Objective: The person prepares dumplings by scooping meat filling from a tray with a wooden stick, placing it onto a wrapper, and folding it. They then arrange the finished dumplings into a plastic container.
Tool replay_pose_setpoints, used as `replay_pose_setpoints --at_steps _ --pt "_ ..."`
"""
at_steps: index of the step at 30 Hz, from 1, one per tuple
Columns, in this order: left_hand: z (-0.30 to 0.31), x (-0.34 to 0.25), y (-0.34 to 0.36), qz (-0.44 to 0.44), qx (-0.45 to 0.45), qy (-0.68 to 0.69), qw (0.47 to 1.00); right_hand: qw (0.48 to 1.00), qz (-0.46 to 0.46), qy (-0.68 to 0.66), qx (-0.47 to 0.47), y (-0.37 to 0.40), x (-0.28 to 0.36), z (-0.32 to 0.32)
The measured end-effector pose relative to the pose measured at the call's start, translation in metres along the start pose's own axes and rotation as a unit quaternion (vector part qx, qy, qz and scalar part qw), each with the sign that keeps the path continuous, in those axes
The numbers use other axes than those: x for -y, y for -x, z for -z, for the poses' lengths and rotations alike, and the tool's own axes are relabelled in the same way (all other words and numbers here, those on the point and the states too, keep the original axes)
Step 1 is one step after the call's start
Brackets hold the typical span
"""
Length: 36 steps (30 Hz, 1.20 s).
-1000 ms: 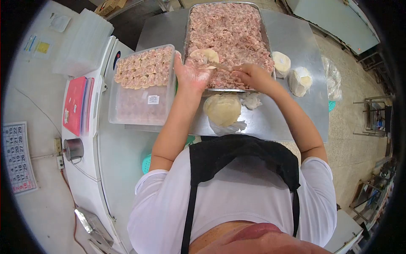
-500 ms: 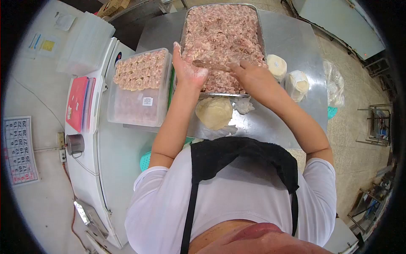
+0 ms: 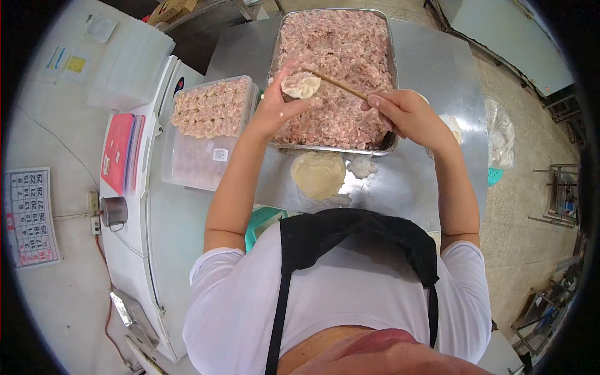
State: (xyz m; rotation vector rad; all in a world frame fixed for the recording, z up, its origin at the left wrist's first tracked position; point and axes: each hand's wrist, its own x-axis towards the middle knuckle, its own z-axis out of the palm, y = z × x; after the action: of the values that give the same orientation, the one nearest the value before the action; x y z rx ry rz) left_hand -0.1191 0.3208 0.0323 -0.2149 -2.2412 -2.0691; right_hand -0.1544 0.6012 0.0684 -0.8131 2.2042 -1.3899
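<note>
Over the left side of a metal tray [image 3: 395, 75] of minced meat [image 3: 340, 47], my left hand [image 3: 278, 106] cups a dumpling [image 3: 301, 85] with a pale folded wrapper. My right hand [image 3: 403, 112] grips the end of a thin wooden stick [image 3: 342, 86] above the tray's right part; its other end reaches the dumpling's top edge. Below the tray lies a round stack of wrappers [image 3: 317, 175], with crumpled plastic [image 3: 361, 166] beside it. To the left, a clear plastic box [image 3: 194, 159] holds rows of filled dumplings [image 3: 209, 107].
A wrapped pale roll [image 3: 451, 128] lies right of my right forearm, partly hidden. A plastic bag [image 3: 499, 134] is past the steel table's [image 3: 437, 56] right edge. At the left stand a white fridge [image 3: 147, 206], red folders [image 3: 117, 153] and a metal cup [image 3: 114, 211].
My left hand has curled from open-palmed to cupping the dumpling. My right hand has moved right, and the stick is now angled up toward the left instead of lying across my left palm.
</note>
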Motion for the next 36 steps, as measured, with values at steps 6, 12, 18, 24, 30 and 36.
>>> replay_pose_setpoints --at_steps 6,12,18,24,30,36 --pt "0.000 -0.010 -0.002 -0.020 0.018 -0.188 0.982 0.994 -0.017 -0.090 -0.058 0.011 0.002 0.003" --pt "-0.012 -0.022 0.000 -0.054 0.011 -0.323 0.945 0.994 -0.086 -0.070 0.020 0.003 -0.007 0.002" --pt "-0.016 -0.026 -0.003 -0.013 0.086 -0.251 0.964 0.997 0.068 0.017 -0.026 -0.002 -0.018 -0.011" --pt "-0.003 0.006 0.003 0.025 0.154 -0.328 0.932 0.990 0.103 0.084 0.055 -0.019 -0.060 -0.018" --pt "-0.003 0.072 -0.001 0.129 0.076 -0.251 0.956 0.941 0.155 0.296 -0.054 -0.027 -0.053 -0.002" --pt "0.004 0.067 -0.003 0.214 0.047 -0.249 0.943 0.908 0.126 0.382 -0.121 -0.021 -0.065 -0.040"
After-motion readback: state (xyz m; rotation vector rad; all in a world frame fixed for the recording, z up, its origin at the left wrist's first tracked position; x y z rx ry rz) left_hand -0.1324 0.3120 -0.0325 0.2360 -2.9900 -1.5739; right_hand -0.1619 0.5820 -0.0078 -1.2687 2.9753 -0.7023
